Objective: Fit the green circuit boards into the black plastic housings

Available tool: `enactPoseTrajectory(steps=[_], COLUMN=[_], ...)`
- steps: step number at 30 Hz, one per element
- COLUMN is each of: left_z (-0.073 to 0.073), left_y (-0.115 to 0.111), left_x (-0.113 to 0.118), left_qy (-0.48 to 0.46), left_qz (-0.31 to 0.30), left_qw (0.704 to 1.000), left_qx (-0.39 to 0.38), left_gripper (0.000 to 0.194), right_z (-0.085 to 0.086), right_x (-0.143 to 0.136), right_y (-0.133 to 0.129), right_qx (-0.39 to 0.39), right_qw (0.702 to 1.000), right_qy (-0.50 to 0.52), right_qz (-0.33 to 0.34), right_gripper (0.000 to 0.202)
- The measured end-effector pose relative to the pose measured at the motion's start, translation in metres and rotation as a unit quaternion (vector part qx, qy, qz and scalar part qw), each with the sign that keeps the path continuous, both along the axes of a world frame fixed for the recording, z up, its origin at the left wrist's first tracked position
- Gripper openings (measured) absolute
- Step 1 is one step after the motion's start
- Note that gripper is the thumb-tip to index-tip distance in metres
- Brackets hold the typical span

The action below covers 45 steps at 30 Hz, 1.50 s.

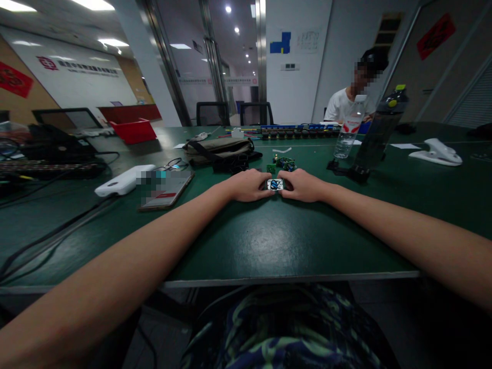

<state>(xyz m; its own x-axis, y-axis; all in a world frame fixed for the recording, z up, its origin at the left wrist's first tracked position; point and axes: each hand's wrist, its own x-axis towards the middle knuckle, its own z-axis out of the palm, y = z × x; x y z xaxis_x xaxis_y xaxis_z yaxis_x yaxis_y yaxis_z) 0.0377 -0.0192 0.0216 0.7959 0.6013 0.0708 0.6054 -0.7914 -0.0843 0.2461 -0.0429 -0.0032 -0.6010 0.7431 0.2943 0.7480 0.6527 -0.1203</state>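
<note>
Between my two hands is a small white-rimmed device (275, 184) with blue and dark parts showing in its face. My left hand (249, 185) grips its left end, the thumb below and the fingers above. On the opposite end, my right hand (303, 185) pinches it in the same way. Its far side is hidden from me, and its exact kind is too small to make out. Just beyond my fingers lie a green circuit board (286, 163) and a smaller green piece (271, 168).
To the left are a white power bank (122, 182), a flat grey box (167, 195) and cables. A pouch (219, 148) lies behind my left hand. At right stand a water bottle (348, 133) and a dark bottle (380, 136); a person (340, 107) sits beyond.
</note>
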Motion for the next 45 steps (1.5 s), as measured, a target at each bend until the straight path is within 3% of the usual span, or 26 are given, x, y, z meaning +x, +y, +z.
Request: enactPoseTrajectory(steps=[45], left_z=[0.0003], left_y=[0.0019], left_x=[0.0002], left_qy=[-0.006], left_qz=[-0.016], left_qw=[1.0], left_qx=[-0.006], left_gripper=[0.034], right_z=[-0.0002], right_x=[0.0013], right_y=[0.0009], right_qx=[-0.003], right_qw=[1.0], right_qy=[0.007], right_qz=[0.007], right_gripper=[0.015])
